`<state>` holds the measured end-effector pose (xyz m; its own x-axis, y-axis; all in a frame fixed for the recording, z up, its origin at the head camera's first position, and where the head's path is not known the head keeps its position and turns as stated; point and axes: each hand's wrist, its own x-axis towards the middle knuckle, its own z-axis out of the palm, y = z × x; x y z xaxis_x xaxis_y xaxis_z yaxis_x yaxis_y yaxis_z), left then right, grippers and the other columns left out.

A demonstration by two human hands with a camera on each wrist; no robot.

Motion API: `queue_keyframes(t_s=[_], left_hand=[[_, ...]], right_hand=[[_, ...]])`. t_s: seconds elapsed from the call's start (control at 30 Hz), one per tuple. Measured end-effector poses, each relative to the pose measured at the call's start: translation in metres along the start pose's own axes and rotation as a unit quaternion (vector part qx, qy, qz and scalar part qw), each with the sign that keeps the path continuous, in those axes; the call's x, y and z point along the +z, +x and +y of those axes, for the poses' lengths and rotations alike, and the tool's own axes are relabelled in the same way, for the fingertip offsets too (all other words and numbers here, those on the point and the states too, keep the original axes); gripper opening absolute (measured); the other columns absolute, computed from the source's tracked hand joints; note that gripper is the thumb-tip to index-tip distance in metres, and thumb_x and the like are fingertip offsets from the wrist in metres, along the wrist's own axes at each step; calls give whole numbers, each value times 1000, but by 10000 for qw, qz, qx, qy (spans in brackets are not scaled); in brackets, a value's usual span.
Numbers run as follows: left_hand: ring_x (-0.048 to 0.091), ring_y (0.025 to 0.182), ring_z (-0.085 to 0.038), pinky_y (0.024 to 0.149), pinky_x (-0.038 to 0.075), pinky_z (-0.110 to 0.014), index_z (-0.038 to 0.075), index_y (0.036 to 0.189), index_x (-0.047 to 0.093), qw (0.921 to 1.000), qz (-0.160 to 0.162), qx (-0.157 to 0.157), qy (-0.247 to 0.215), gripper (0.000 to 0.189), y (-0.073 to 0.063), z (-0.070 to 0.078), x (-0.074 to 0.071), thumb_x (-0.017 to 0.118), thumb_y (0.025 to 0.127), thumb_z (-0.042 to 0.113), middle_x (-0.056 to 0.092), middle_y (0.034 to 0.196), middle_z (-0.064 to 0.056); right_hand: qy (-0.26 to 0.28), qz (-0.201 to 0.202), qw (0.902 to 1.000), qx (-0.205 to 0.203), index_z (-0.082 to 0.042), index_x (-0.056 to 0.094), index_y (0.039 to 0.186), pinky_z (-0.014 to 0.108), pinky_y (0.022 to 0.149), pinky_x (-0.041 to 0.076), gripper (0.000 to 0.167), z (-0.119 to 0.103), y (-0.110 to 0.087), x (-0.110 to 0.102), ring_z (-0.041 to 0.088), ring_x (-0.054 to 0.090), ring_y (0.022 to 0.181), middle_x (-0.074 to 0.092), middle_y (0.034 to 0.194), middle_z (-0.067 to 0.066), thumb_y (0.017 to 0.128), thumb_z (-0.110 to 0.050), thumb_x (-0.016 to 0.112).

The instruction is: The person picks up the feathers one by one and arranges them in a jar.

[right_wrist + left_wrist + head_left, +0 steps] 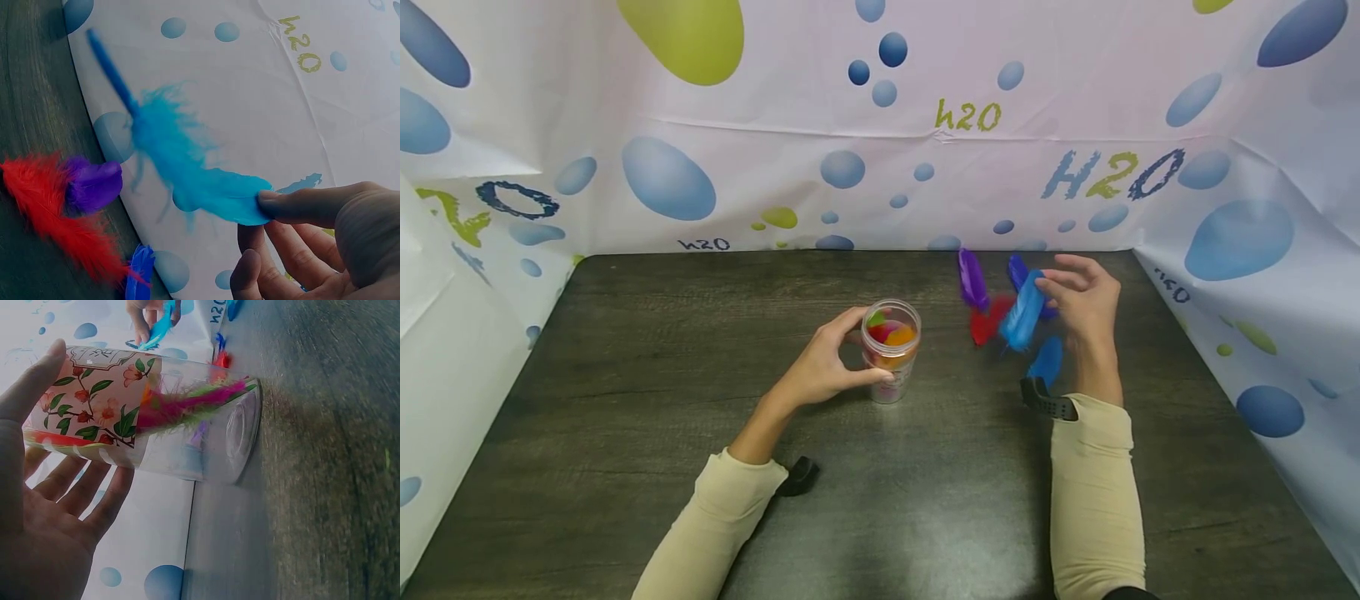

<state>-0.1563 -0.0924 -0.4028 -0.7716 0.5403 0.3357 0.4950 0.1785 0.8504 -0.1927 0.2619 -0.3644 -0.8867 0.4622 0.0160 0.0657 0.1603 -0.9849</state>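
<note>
My left hand [827, 358] is wrapped around a clear plastic cup [891, 387] that stands upright on the table. A floral label [94, 400] covers the cup's upper part, and several colourful feathers [181, 406] show inside through the wall. Between thumb and fingertips, my right hand [1082, 304] pinches a light blue feather [169, 144] by its broad tip, quill end pointing away. Near that hand lie a red feather [62, 219], a purple feather [973, 279], a dark blue feather [1018, 271] and another light blue feather [1047, 360].
The dark wooden table [662, 417] is bordered at the back and sides by a white sheet [790, 100] printed with blue and green drops. Black straps [797, 477] are worn at both wrists. The loose feathers lie right of the cup, toward the back edge.
</note>
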Motion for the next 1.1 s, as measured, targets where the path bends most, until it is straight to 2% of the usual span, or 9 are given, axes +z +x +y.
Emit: queue_keyframes(t_s=[0.2, 0.37, 0.5, 0.63, 0.7, 0.87, 0.93, 1.03, 1.1], left_hand=[[62, 118, -28, 99, 56, -44, -6, 145, 51, 10000, 14, -7, 33, 78, 0, 0, 1, 90, 79, 6, 62, 135, -16], [62, 119, -28, 99, 56, -44, -3, 146, 50, 10000, 12, 3, 5, 78, -1, 1, 0, 90, 80, 10, 62, 136, -15], [61, 120, -28, 100, 55, -45, -3, 146, 51, 10000, 8, 15, -24, 83, -1, -1, 0, 88, 85, 39, 61, 136, -15], [61, 120, -29, 100, 55, -46, -4, 146, 50, 10000, 12, 38, -25, 99, -1, -1, 0, 77, 82, 67, 61, 136, -15], [61, 120, -29, 100, 55, -45, -4, 146, 50, 10000, 9, 26, -13, 97, -2, -1, 0, 79, 83, 63, 61, 136, -15], [61, 120, -29, 100, 56, -45, -4, 146, 51, 10000, 8, -12, 38, 79, -2, -1, 0, 91, 83, 21, 61, 136, -15], [61, 121, -28, 100, 56, -45, -3, 145, 51, 10000, 5, -24, 48, 77, -3, 0, 0, 90, 81, 13, 61, 136, -15], [61, 121, -28, 100, 55, -45, -1, 146, 51, 10000, -10, 4, 17, 81, -3, 0, 0, 88, 85, 37, 61, 137, -15], [61, 121, -28, 101, 55, -45, -1, 146, 51, 10000, -22, 11, -3, 84, -3, -1, 0, 86, 85, 46, 61, 137, -14]], right_hand=[[302, 79, 9995, -55, -14, 71, 112, 19, 62, 57, 25, 1, 0, -1, 7, 71, 77, 74, 85, -10, 92, 1, 76], [358, 54, 9993, -118, -14, 72, 109, 18, 60, 56, 23, 0, -1, -1, 7, 71, 76, 74, 85, -10, 92, 2, 76], [513, 57, 9986, -92, -15, 72, 108, 17, 59, 55, 24, -2, -1, -2, 7, 71, 75, 74, 83, -10, 92, 3, 76], [659, 41, 9978, 0, -13, 72, 111, 17, 58, 55, 26, -5, -2, -3, 7, 72, 75, 75, 81, -10, 92, 4, 75], [671, 39, 9977, 49, -12, 71, 114, 17, 59, 55, 27, -6, -3, -4, 7, 72, 75, 75, 81, -10, 92, 4, 75], [611, 57, 9980, 149, -11, 69, 120, 17, 63, 57, 31, -8, -6, -4, 6, 72, 78, 74, 83, -11, 93, 2, 75], [620, 62, 9979, 163, -11, 69, 121, 17, 65, 58, 32, -9, -7, -4, 7, 72, 79, 74, 83, -11, 93, 2, 75], [704, 59, 9974, 166, -11, 69, 121, 17, 66, 58, 33, -11, -9, -4, 8, 72, 80, 75, 83, -10, 93, 3, 75], [766, 47, 9969, 173, -11, 69, 121, 17, 67, 58, 33, -12, -9, -4, 8, 72, 80, 75, 83, -9, 92, 4, 75]])
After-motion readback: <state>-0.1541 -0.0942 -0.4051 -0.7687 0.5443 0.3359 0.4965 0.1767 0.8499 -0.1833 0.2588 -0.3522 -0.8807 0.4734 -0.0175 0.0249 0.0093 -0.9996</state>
